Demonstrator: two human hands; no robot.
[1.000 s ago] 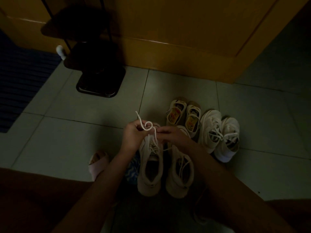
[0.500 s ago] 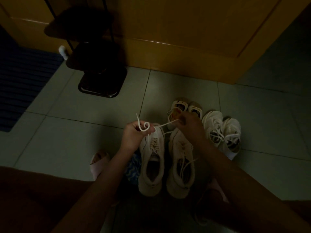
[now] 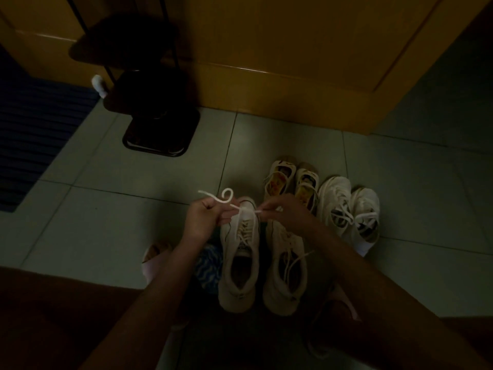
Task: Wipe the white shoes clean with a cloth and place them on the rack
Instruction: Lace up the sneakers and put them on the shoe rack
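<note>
Two white sneakers stand side by side on the floor tiles in front of me, the left sneaker (image 3: 241, 260) and the right sneaker (image 3: 285, 271). My left hand (image 3: 204, 218) grips a curled end of the left sneaker's white shoelace (image 3: 226, 197) above its toe. My right hand (image 3: 286, 213) pinches the other lace end over the toes. A blue-and-white patterned cloth (image 3: 209, 268) lies on the floor beside the left sneaker, partly under my left forearm. The dark shoe rack (image 3: 157, 124) stands at the back left by the wooden door.
A second pair of white sneakers (image 3: 349, 212) and a pair of small sandals (image 3: 290, 178) sit to the right and behind. A wooden door (image 3: 266, 49) fills the back. A dark blue mat (image 3: 34, 124) lies far left. My pink slipper (image 3: 154, 260) rests at lower left.
My right hand drew out to the right with a lace end, then came back toward the left sneaker's toe. My left hand kept its hold on the curled lace.
</note>
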